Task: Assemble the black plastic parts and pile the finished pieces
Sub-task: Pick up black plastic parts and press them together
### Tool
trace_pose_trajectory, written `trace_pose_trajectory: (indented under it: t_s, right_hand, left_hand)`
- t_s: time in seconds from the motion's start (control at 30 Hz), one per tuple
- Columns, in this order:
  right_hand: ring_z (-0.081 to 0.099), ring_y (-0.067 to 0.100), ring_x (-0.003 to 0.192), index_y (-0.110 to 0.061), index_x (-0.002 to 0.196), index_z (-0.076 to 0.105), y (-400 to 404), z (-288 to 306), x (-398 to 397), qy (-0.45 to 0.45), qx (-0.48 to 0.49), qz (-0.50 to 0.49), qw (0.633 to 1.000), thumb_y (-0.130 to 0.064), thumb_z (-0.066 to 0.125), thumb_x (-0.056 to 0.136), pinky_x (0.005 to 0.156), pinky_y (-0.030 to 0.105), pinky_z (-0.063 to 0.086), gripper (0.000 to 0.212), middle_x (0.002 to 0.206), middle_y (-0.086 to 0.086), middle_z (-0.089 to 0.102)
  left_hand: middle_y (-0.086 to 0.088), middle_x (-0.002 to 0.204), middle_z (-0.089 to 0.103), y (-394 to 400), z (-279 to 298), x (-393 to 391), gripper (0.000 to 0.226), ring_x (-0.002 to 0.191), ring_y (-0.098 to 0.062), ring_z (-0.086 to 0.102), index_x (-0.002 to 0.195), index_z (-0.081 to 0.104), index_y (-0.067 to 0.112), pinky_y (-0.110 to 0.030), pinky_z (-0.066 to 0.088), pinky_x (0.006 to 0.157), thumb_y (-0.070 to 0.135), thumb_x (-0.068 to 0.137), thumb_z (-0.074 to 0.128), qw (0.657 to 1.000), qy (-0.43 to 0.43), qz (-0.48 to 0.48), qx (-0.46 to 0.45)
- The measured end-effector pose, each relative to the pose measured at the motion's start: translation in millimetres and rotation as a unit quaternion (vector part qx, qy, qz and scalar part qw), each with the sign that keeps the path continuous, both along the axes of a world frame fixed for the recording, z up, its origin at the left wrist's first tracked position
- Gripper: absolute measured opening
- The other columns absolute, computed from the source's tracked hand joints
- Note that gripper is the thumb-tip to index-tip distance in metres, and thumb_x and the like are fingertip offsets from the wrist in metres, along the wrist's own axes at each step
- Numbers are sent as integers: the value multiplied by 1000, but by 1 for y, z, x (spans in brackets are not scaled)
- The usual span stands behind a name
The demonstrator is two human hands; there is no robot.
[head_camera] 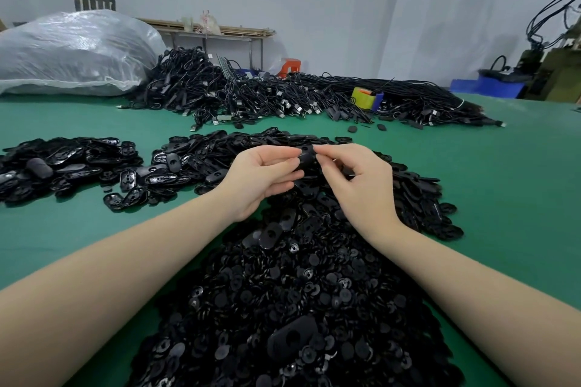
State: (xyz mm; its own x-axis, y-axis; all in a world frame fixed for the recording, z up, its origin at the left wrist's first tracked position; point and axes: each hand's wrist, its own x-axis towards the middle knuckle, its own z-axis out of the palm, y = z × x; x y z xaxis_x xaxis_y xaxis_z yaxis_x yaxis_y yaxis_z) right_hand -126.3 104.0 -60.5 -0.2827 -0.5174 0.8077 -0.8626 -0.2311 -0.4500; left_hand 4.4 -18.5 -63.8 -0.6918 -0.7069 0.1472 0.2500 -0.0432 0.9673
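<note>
Green matting (78, 229) covers our workbench, and nearest to us on it lies a broad heap of small black round plastic discs (298, 308), with a few flat black oval plates among them. Our forearms reach out over this heap.

Just beyond it, our left hand (262, 181) and right hand (356, 187) meet above the mound of black oval plastic shells (408, 198). Between them sits one small black oval plastic piece (306, 159), held clear of the mound. The left thumb and forefinger (290, 163) are curled narrowly and pinch its left side; the right thumb and forefinger (320, 151) pinch or press its upper right edge, with the other right fingers loosely bent beneath. Whether a disc is already seated in it we cannot tell.

We judge this to be the fitting step: two parts being pressed together. The next move likely calls for a firm squeeze until they seat, then setting the piece on the separate pile of glossy black shells (63, 163) at far left, if that is the finished stack.

Farther back lie a tangle of black cables (251, 94), a yellow tape roll (363, 97) and a large clear plastic sack (72, 50).
</note>
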Motion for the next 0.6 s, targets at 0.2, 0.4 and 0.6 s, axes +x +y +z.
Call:
trace_pose_trajectory:
  t_s: [0.2,0.4,0.6]
  right_hand:
    - [62,0,91,-22,101,77,0,1,-4,56,-11,-7,998,-20,69,90,85,21,49,14,94,-19,69]
    - [61,10,89,-23,101,78,-2,-5,-6,43,20,-16,999,-19,72,88,84,27,48,15,89,-12,68]
    - [63,8,87,-20,106,76,-1,-4,-5,30,41,-24,998,-17,71,87,82,35,54,20,90,-12,70]
  left_hand:
    - [-1,102,77,0,0,0,24,95,-15,74,106,71,19,-17,57,66,0,93,62,1000,-4,-17,-1]
    - [0,99,78,2,0,-1,22,95,-13,74,102,72,20,-19,57,69,3,92,66,1000,3,-9,-18]
    - [-2,91,78,9,-1,-4,22,91,-13,74,85,78,33,-18,56,69,12,87,74,994,-20,13,-105]
